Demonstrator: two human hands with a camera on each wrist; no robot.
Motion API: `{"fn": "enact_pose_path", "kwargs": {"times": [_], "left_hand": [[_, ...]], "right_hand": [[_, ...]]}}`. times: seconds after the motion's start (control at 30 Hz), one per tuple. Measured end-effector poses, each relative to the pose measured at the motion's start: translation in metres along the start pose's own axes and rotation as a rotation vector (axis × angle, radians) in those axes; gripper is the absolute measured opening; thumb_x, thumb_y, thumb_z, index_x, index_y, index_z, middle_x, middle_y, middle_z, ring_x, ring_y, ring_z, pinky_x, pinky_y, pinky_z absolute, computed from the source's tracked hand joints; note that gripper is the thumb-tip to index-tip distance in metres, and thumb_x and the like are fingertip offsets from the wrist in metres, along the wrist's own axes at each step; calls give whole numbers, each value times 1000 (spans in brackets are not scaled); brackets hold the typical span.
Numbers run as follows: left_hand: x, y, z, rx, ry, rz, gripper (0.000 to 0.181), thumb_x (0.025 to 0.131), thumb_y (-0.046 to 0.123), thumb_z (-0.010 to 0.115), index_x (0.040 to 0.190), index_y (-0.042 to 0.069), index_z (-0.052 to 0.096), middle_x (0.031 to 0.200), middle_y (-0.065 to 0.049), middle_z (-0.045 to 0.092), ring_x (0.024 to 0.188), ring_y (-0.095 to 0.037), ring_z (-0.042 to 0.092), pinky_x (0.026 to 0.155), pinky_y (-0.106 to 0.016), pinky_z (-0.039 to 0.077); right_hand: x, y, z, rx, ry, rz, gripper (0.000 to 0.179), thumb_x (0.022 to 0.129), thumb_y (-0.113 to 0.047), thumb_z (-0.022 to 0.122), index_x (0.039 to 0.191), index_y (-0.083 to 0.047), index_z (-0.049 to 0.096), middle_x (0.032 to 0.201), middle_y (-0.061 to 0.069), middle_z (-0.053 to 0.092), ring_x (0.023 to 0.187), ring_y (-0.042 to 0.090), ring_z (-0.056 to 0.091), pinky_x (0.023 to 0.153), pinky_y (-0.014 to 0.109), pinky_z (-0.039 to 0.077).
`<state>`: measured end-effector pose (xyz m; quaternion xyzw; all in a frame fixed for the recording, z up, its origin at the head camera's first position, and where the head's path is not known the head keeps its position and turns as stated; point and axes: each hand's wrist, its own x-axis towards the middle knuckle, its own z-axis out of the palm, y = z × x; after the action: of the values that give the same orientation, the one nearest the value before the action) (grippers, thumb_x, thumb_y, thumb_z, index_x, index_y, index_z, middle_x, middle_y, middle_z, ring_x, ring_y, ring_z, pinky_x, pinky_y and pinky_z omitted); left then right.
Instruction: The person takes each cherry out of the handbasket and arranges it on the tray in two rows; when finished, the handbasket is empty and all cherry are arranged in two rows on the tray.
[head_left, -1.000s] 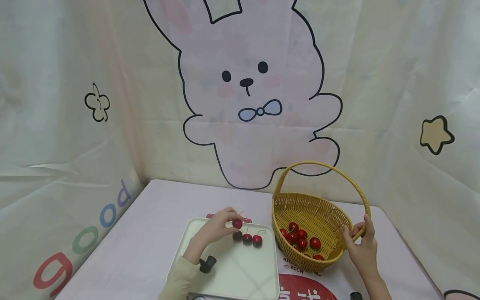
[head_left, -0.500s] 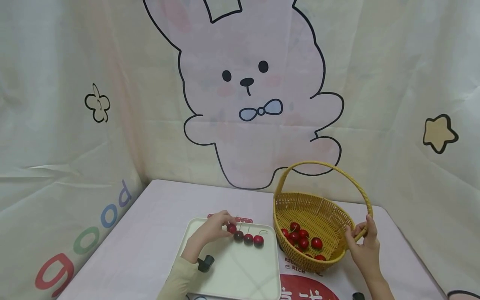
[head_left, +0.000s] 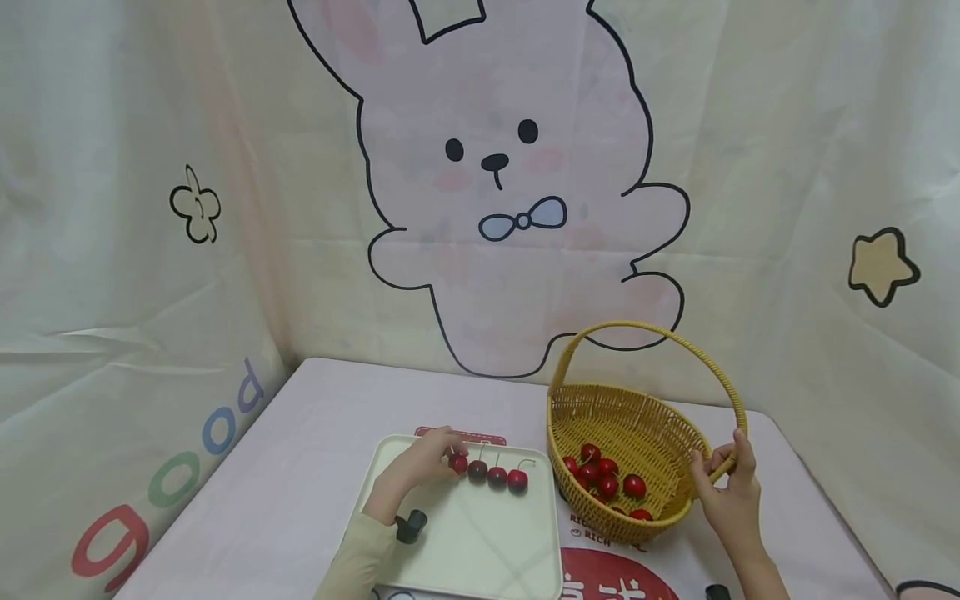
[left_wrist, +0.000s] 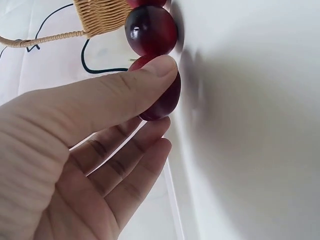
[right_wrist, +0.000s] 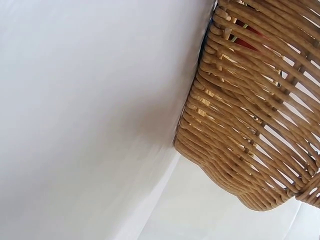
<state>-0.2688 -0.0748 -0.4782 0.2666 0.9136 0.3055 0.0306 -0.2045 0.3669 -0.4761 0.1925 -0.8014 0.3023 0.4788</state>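
Note:
My left hand is over the far part of a white tray, pinching a dark red cherry between thumb and fingers. That cherry forms the left end of a row with several others, among them a stemmed cherry at the right end. In the left wrist view it sits against its dark red neighbour. On the right, my right hand grips the yellow wicker basket at the foot of its arched handle. Several cherries lie inside. The right wrist view shows only the basket's woven wall, not the hand.
A pale cloth covers the table, with a red print in front of the basket. Behind stands a fabric backdrop with a drawn rabbit. The basket stands close beside the tray's right edge.
My left hand has brought its cherry down and left, from above the row to its left end. My right hand keeps its grip on the basket. The view has shifted slightly.

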Motion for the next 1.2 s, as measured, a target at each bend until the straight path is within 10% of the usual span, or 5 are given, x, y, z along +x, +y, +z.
{"fn": "enact_pose_path", "kwargs": {"times": [1.2], "left_hand": [[-2, 1, 1, 0, -16, -12, 30, 72, 5, 77, 101, 7, 67, 93, -3, 60, 87, -19, 57, 78, -30, 50]], "right_hand": [[0, 0, 0, 30, 4, -3, 62, 93, -32, 48, 135, 1, 17, 82, -3, 32, 73, -1, 32, 62, 6, 28]]}}
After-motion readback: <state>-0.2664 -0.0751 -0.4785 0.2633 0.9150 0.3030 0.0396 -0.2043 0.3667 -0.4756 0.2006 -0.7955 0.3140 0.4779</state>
